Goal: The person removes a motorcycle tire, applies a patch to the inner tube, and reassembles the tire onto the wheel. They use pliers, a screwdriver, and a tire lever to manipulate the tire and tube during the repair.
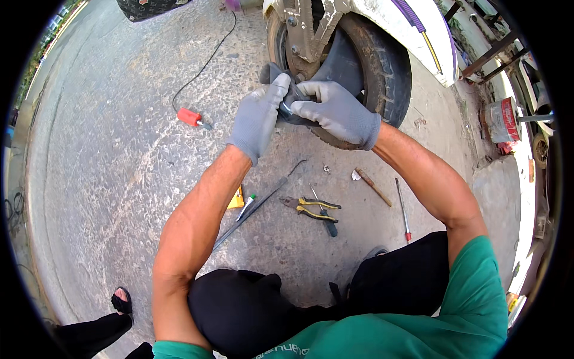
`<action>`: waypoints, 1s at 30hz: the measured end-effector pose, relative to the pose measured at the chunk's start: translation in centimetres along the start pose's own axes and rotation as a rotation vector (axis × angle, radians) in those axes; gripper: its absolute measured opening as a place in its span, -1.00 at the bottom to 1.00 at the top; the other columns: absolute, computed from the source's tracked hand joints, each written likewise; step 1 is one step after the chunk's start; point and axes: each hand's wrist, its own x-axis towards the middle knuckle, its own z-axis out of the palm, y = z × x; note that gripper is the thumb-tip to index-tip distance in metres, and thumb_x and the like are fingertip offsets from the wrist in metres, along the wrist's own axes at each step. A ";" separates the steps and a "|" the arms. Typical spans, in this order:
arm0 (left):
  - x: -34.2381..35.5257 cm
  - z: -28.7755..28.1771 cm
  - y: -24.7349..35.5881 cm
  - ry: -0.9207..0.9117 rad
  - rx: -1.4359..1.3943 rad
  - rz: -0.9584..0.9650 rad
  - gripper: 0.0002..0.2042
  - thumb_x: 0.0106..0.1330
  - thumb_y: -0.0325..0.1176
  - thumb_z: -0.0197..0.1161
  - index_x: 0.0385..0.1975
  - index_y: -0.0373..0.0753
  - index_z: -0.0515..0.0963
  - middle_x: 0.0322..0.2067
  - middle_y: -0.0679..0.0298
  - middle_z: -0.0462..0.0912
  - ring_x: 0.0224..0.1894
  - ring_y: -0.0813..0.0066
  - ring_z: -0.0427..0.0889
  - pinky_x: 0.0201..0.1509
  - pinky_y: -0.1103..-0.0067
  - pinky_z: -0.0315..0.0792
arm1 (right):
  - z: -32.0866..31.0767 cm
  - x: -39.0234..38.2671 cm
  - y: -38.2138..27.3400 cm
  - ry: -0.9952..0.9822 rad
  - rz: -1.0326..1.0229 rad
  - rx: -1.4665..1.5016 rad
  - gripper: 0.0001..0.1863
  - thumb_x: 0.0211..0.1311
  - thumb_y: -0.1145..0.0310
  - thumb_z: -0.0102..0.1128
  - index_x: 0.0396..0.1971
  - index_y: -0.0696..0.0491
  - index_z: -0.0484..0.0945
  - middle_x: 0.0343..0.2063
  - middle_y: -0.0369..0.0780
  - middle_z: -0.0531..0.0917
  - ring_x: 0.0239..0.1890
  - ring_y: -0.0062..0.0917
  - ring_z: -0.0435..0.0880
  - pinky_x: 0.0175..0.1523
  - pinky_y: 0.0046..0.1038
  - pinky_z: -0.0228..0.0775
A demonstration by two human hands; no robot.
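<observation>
both grey-gloved hands, left hand (258, 113) and right hand (338, 110), are closed on the black rubber inner tube (338, 63) by the worn scooter tyre (382, 72). best to pinch firmly and avoid twisting.

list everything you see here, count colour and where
inner tube: 1, black, pulled out of the wheel, held by both hands
wheel: 1, black tyre, top centre
pliers: 1, yellow and black handles, on the ground
screwdriver: 1, red tip, ground right
hammer: 1, wooden handle, ground
metal bar: 1, dark, ground centre
red tool: 1, on a black cable, ground left
can: 1, red and white, right
left hand: grey glove, on the tube
right hand: grey glove, on the tube
</observation>
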 end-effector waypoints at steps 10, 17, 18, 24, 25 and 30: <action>0.0 0.2 0.0 -0.062 0.054 0.052 -0.45 0.55 0.11 0.17 0.01 -0.40 0.54 -0.20 0.17 0.72 -0.21 0.51 0.74 0.01 0.48 0.72 | -0.6 -0.6 1.1 -0.050 -0.061 0.118 -0.69 0.49 0.40 0.21 0.12 0.21 0.60 -0.10 -0.27 0.70 -0.07 -0.68 0.63 0.18 -0.53 0.49; 1.0 -0.6 -0.2 -0.006 0.146 0.060 -0.45 0.53 0.16 0.17 -0.18 -0.33 0.66 -0.34 0.30 0.69 -0.27 0.63 0.63 -0.14 0.59 0.56 | -0.5 -0.1 1.8 -0.084 -0.059 0.062 -0.68 0.44 0.37 0.28 0.09 0.19 0.62 -0.12 -0.33 0.68 -0.05 -0.74 0.60 0.18 -0.57 0.47; 1.0 -0.8 -0.4 0.006 0.139 0.082 -0.49 0.51 0.14 0.22 -0.28 -0.29 0.71 -0.42 0.37 0.68 -0.34 0.71 0.57 -0.22 0.67 0.48 | -0.4 -0.1 1.8 -0.110 -0.040 0.039 -0.68 0.45 0.39 0.27 0.11 0.19 0.60 -0.09 -0.35 0.67 -0.02 -0.76 0.58 0.19 -0.58 0.47; 0.4 -0.1 -0.6 -0.043 0.181 0.146 -0.49 0.54 0.11 0.18 -0.07 -0.34 0.66 -0.20 0.29 0.74 -0.19 0.66 0.66 -0.07 0.63 0.56 | -0.4 -0.7 1.5 -0.051 -0.079 0.066 -0.62 0.40 0.41 0.27 0.16 0.20 0.59 -0.04 -0.31 0.68 0.01 -0.70 0.62 0.24 -0.54 0.48; 0.6 -0.4 -0.6 -0.057 0.180 0.140 -0.46 0.56 0.12 0.14 -0.01 -0.35 0.63 -0.18 0.23 0.75 -0.16 0.60 0.70 -0.02 0.59 0.61 | -0.6 -0.5 1.5 -0.061 -0.077 0.095 -0.62 0.40 0.41 0.28 0.16 0.19 0.59 -0.05 -0.31 0.68 0.00 -0.71 0.62 0.23 -0.54 0.48; 0.8 -0.5 -0.1 -0.002 0.242 0.080 -0.41 0.59 0.16 0.05 0.06 -0.36 0.62 -0.14 0.16 0.74 -0.13 0.51 0.74 0.01 0.52 0.66 | -0.6 -0.4 1.2 -0.058 -0.056 0.078 -0.62 0.41 0.38 0.28 0.16 0.17 0.60 -0.08 -0.32 0.69 -0.03 -0.73 0.62 0.21 -0.54 0.49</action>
